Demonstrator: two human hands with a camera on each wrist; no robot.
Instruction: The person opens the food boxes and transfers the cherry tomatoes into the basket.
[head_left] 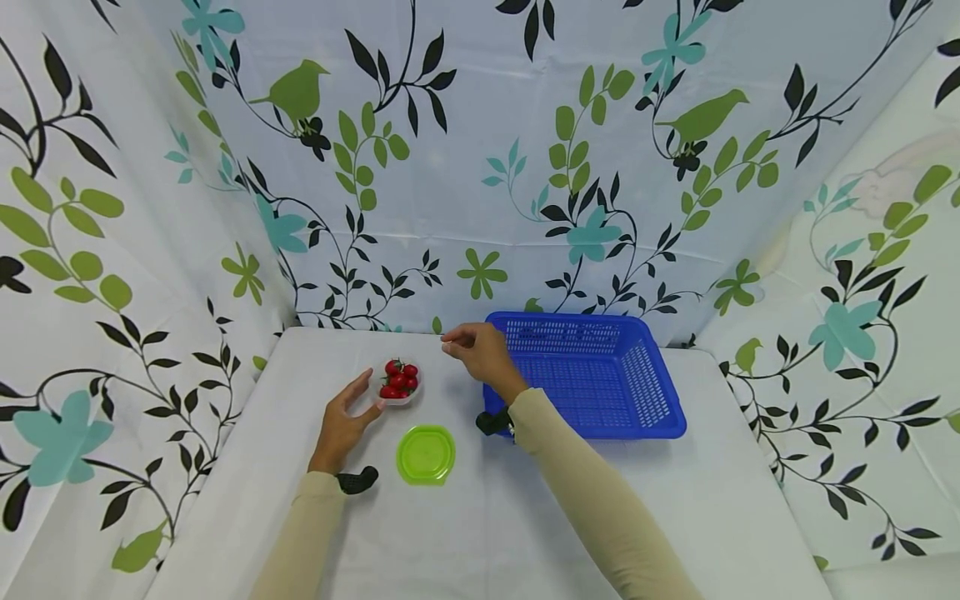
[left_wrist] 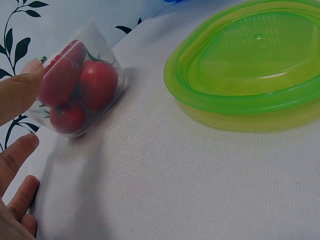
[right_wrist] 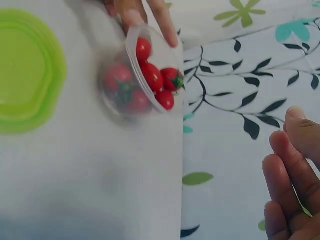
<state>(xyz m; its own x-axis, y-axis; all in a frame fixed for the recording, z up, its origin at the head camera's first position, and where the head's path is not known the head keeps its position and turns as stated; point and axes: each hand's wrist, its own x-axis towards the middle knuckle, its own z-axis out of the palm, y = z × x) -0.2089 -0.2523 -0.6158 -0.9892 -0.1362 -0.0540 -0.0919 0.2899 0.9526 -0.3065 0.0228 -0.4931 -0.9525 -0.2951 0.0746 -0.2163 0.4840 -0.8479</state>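
A clear plastic container [head_left: 397, 402] holds several small red tomatoes [head_left: 400, 377] with green stems. My left hand [head_left: 347, 421] holds the container from its left and near sides, thumb at the rim. In the left wrist view, the thumb [left_wrist: 27, 82] overlaps the container's wall [left_wrist: 107, 42]. My right hand [head_left: 480, 354] is raised between the container and the blue basket, fingers loosely bent. Nothing shows between its fingers in the right wrist view, where the hand [right_wrist: 295, 185] is apart from the tomatoes. A green lid [head_left: 426, 455] lies on the table near the left hand.
The blue perforated basket [head_left: 660, 375] stands at the back right of the white-covered table [head_left: 465, 525], partly behind the right forearm. A curtain [head_left: 450, 167] with leaf and bird prints hangs behind the table and along both sides.
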